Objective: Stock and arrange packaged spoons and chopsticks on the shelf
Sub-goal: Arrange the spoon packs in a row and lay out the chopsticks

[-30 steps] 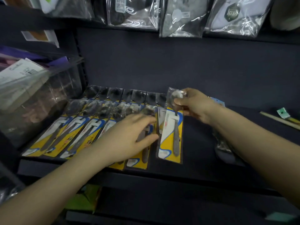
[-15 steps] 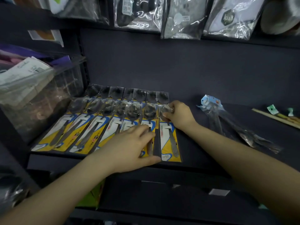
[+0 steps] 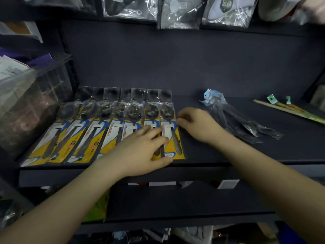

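Observation:
Yellow-and-blue carded spoon packs point(image 3: 84, 138) lie side by side on the dark shelf point(image 3: 246, 154), with a second row of packs point(image 3: 112, 93) tucked behind them. My left hand point(image 3: 140, 152) rests flat on the right end of the front row, thumb at the shelf's front edge. The rightmost spoon pack point(image 3: 173, 143) lies flush with the row. My right hand point(image 3: 197, 125) sits just right of it, curled fingertips pinching its upper right edge. Clear bags of spoons point(image 3: 233, 120) lie further right, and packaged chopsticks point(image 3: 290, 110) are at the far right.
A clear plastic bin point(image 3: 29, 103) with goods stands at the left end of the shelf. Bagged items point(image 3: 177, 13) hang from the shelf above. The dark back panel rises behind the packs. Lower shelves with mixed goods show below.
My right hand brought the rightmost spoon pack down flat into the row, then slid from its top to its right edge. My left hand stayed pressed on the neighbouring packs.

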The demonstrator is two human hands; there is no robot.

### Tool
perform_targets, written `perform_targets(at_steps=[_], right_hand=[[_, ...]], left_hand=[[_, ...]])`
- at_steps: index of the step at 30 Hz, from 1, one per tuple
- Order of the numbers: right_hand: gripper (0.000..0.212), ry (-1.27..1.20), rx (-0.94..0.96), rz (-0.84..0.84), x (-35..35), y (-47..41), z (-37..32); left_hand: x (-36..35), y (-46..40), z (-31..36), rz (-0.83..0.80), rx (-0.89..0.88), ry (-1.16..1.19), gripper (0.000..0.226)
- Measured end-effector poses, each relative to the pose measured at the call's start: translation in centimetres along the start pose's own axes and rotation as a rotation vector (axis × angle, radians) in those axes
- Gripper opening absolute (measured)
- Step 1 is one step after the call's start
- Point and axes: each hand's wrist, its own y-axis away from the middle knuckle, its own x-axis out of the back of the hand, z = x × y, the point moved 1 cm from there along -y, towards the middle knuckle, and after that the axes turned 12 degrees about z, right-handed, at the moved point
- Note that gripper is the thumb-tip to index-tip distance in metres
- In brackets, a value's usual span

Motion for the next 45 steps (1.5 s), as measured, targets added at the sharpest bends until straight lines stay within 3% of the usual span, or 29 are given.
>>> perform_targets(at_steps=[3, 6, 9, 12, 17, 20, 23, 29, 31, 34, 35, 37, 39, 41, 45], right_hand=[[0.031, 0.236, -0.069, 0.183, 2.6, -0.2, 3.1], [0.050, 0.465, -0.247, 0.089, 3.4, -0.6, 6.6], [0.047, 0.467, -0.296, 0.045, 3.2, -1.0, 7.9], [0.048, 0.441, -0.280, 0.024, 3.5, -1.9, 8.2], [0.044, 0.405, -0.272, -0.013, 4.0, -3.0, 8.6], [0.024, 0.235, -0.254, 0.010, 5.6, -4.2, 9.5], [0.036, 0.146, -0.096, 0.058, 8.8, -5.1, 10.2], [0.020, 0.180, 0.374, 0.088, 12.7, -3.4, 11.0], [0.009, 0.311, 0.509, 0.086, 13.5, -3.2, 11.4], [0.016, 0.646, 0.683, 0.169, 14.0, -3.5, 12.7], [0.012, 0.710, 0.771, 0.223, 14.1, -3.5, 13.1], [0.007, 0.689, 0.947, 0.349, 13.9, -3.5, 13.9], [0.013, 0.606, 1.106, 0.507, 13.1, -3.5, 15.0], [0.016, 0.547, 1.182, 0.581, 12.5, -3.3, 15.3], [0.013, 0.397, 1.180, 0.548, 12.0, -3.5, 16.3]], left_hand=[[0.5, -0.1, 0.3, 0.039, 0.000, 0.048, 0.077], [1.5, -0.6, 0.9, 0.142, -0.020, 0.146, 0.078], [2.3, -1.7, 1.8, 0.243, -0.037, 0.217, 0.045], [2.8, -3.4, 3.1, 0.323, -0.051, 0.289, 0.044], [2.9, -7.1, 5.0, 0.394, -0.058, 0.305, 0.022], [2.7, -9.4, 6.1, 0.419, -0.041, 0.317, 0.022], [2.6, -11.6, 7.1, 0.509, -0.034, 0.303, 0.035], [4.0, -14.3, 10.0, 0.864, -0.081, 0.075, 0.044], [4.2, -14.7, 11.1, 0.959, -0.054, 0.004, 0.039], [4.3, -15.0, 12.2, 1.047, 0.040, 0.016, 0.038], [4.1, -15.2, 12.4, 1.010, 0.089, 0.031, 0.040], [3.6, -15.6, 13.2, 0.775, 0.223, 0.193, 0.045], [3.0, -15.7, 14.6, 0.434, 0.387, 0.636, 0.043], [2.4, -15.7, 15.7, 0.204, 0.522, 1.040, 0.037], [1.3, -15.3, 16.4, 0.151, 0.574, 1.316, 0.016]])
